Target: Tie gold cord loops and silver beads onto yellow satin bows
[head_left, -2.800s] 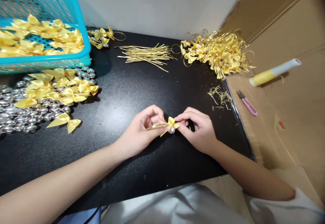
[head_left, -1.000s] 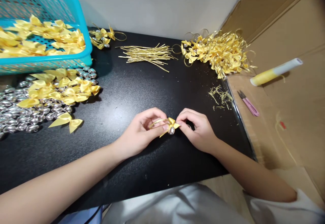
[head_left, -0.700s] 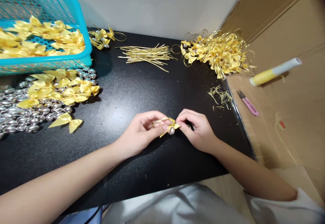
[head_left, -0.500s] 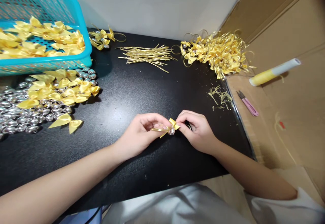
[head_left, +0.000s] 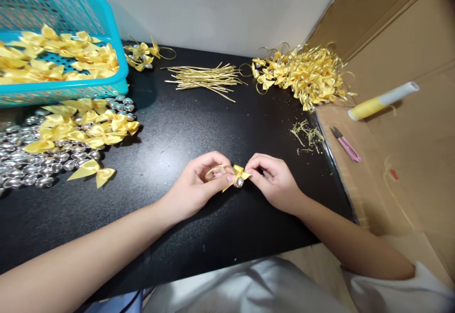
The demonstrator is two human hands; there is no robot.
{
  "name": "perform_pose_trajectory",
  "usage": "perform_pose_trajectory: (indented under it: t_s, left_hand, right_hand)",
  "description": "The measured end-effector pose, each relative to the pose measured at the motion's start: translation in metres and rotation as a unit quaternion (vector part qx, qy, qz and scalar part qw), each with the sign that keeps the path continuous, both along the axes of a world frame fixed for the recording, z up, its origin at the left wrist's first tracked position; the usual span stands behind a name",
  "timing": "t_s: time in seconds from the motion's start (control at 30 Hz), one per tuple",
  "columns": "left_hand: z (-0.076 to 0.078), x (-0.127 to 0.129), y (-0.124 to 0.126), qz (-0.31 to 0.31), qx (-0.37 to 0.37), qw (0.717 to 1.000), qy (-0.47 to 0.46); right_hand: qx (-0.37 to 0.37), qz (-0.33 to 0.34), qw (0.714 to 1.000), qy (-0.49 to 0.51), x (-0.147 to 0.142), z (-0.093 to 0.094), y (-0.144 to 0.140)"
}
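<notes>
Here: left hand (head_left: pixel 194 187), right hand (head_left: pixel 275 183), both grips clamped on one yellow bow (head_left: pixel 237 176); one blue basket (head_left: pixel 119 74).

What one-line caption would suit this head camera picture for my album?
Left hand and right hand pinch a small yellow satin bow with silver bead and gold wire loop above a black tabletop.

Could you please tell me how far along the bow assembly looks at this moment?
Done: a large heap of finished yellow ribbon bows with gold loops lies at the far right of the black table. In hand: the left hand and right hand pinch one small yellow bow with a silver bead. Left: loose yellow bows, silver beads and gold wire strips.
</notes>
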State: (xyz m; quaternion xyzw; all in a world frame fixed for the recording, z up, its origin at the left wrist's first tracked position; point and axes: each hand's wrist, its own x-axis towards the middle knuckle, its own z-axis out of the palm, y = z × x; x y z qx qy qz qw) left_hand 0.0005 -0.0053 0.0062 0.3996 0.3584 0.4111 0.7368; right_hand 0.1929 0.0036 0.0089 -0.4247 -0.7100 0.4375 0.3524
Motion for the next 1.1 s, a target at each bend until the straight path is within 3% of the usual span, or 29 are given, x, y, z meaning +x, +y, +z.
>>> perform_pose_trajectory:
  t_s: [0.33, 0.53, 1.1]
  left_hand:
    - [0.005, 0.000, 0.002, -0.018, -0.039, 0.999, 0.005]
    - [0.004, 0.000, 0.001, 0.001, -0.048, 0.999, 0.021]
    - [-0.005, -0.001, 0.000, 0.011, 0.011, 1.000, -0.024]
  right_hand:
    - [0.000, 0.007, 1.000, -0.001, 0.000, 0.000, 0.000]
    - [-0.008, 0.006, 1.000, 0.006, 0.000, 0.000, -0.001]
    - [-0.077, -0.009, 0.996, 0.033, 0.000, 0.001, 0.001]
